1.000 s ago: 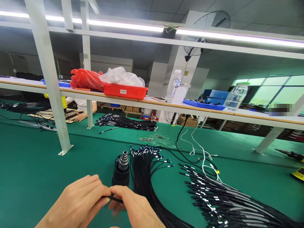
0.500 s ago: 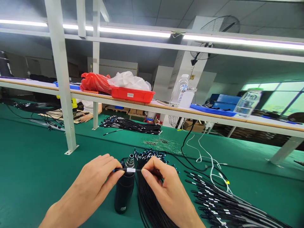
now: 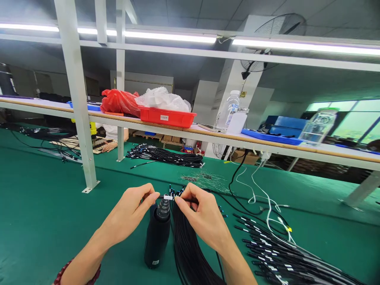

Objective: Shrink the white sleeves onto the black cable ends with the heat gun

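Both of my hands pinch one black cable with a white label sleeve (image 3: 168, 197), held level over a black upright heat gun (image 3: 157, 237). My left hand (image 3: 130, 209) grips the cable's left end between thumb and forefinger. On the other side of the label, my right hand (image 3: 202, 213) pinches the cable the same way. The label sits just above the heat gun's metal nozzle (image 3: 163, 208); whether they touch I cannot tell. A thick bundle of black cables (image 3: 190, 249) runs beneath my right hand, its far ends partly hidden by it.
More labelled cables (image 3: 270, 253) fan out at right, and another bundle (image 3: 166, 155) lies farther back. White cords (image 3: 268, 198) trail across the green table (image 3: 118, 174). A shelf carries a red tray (image 3: 168, 117). Another person's hand (image 3: 109, 146) rests at far left.
My hands have raised the cable slightly, and its label has moved from in front of the nozzle's base to the nozzle's top. More of my left wrist shows.
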The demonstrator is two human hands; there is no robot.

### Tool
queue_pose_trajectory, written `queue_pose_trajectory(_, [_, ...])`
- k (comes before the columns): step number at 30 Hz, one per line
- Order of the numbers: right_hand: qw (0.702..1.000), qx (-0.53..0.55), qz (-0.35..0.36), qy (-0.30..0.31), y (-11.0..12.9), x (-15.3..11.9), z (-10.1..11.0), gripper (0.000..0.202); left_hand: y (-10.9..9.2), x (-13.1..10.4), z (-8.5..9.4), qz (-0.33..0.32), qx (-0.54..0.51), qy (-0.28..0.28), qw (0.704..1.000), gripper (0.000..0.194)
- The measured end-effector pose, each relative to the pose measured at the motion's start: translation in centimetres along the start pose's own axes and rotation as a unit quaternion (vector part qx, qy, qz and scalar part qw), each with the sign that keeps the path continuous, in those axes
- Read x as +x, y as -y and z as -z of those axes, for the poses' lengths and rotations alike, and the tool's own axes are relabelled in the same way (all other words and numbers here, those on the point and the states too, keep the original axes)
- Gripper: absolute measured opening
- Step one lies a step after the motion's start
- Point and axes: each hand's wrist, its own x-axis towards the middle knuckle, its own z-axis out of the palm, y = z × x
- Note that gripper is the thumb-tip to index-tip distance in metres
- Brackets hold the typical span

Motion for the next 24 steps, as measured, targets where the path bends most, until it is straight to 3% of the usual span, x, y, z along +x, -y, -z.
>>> queue_pose_trajectory(8, [1.0,-0.022,-0.01,-0.006,-1.5,0.9,-0.5,0.022,0.7,1.0,-0.5,-0.003,-0.007,-0.012,1.0,0.038])
queue_pose_trajectory(24, [0.999,-0.04,-0.013,-0.002,-1.1,1.1,-0.7,0.02,0.7,1.2,-0.3,-0.02,0.021,-0.04,0.999,0.024])
